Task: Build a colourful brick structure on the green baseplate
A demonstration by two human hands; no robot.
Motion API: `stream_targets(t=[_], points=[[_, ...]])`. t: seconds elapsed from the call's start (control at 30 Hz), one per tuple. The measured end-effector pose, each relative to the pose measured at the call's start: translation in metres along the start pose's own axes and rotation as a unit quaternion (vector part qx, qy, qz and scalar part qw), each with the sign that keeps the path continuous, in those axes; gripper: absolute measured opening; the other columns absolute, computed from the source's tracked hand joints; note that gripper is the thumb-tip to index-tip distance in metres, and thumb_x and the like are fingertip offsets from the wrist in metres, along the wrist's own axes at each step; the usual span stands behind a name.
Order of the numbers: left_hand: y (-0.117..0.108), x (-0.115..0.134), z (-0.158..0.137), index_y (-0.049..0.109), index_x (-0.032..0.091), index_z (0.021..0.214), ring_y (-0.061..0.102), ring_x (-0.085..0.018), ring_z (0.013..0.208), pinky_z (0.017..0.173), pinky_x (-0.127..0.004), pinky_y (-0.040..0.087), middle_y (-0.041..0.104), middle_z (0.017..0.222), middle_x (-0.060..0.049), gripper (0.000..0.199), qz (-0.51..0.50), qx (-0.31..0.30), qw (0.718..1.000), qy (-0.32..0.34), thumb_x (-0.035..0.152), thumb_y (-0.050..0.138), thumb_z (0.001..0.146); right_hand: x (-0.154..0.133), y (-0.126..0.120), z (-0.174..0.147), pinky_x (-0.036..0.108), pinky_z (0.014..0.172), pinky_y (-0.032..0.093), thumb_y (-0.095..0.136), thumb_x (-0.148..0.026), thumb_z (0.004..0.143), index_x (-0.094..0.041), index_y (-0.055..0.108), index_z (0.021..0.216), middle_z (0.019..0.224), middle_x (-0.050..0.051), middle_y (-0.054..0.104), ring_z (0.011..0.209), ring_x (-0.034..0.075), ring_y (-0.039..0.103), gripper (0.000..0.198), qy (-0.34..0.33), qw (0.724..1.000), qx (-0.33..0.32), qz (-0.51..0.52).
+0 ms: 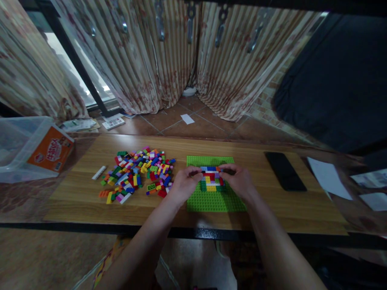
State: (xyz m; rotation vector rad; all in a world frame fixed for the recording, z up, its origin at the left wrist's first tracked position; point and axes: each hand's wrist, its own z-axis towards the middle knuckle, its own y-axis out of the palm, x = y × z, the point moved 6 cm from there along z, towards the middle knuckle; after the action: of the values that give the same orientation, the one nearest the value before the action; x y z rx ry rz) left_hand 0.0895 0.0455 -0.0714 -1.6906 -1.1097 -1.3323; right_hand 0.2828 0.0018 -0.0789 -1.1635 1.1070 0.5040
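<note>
A green studded baseplate (196, 203) lies on the wooden table. Standing on it is a small wall of coloured toy bricks (212, 181), with rows of blue, white, red, yellow and green. My left hand (185, 181) pinches the wall's upper left end between thumb and fingers. At the upper right end, my right hand (237, 179) grips in the same way, thumb toward me. The fingertips cover both ends of the upper rows, so the exact bricks under them are hidden. To the left spreads a pile of loose toy bricks (140, 171) in many colours.
A white stick-like piece (98, 172) lies left of the pile. A black phone (285, 171) rests on the table's right part. Beyond the table's left end stands a clear plastic bin (24, 145) with an orange label. Paper sheets (329, 177) lie past the right end.
</note>
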Motion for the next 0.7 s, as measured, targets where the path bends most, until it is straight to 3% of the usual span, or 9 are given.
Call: stream_targets(t=[0.23,0.7], points=[[0.0009,0.0003,0.0007,0.073,0.015,0.084,0.049,-0.011,0.056,0.055,-0.022,0.038,0.058,0.058,0.001,0.016,0.022,0.001,1.000,0.008,0.025,0.064,0.073,-0.0049,0.0007,0.0015,0.037,0.075,0.051,0.068,-0.023,0.062,-0.020,0.074,0.078,0.078,0.003,0.074,0.074,0.021,0.066,0.018,0.012,0.999,0.001,0.043],[0.0028,-0.0026,0.0032,0.071,0.014,0.089,0.050,-0.010,0.056,0.056,-0.022,0.039,0.060,0.062,0.001,0.020,0.013,-0.007,1.000,0.006,0.024,0.064,0.072,-0.0071,-0.0005,-0.0024,0.039,0.082,0.051,0.067,-0.025,0.067,-0.021,0.073,0.087,0.087,0.004,0.073,0.082,0.021,0.066,0.021,-0.009,1.000,-0.004,0.010]])
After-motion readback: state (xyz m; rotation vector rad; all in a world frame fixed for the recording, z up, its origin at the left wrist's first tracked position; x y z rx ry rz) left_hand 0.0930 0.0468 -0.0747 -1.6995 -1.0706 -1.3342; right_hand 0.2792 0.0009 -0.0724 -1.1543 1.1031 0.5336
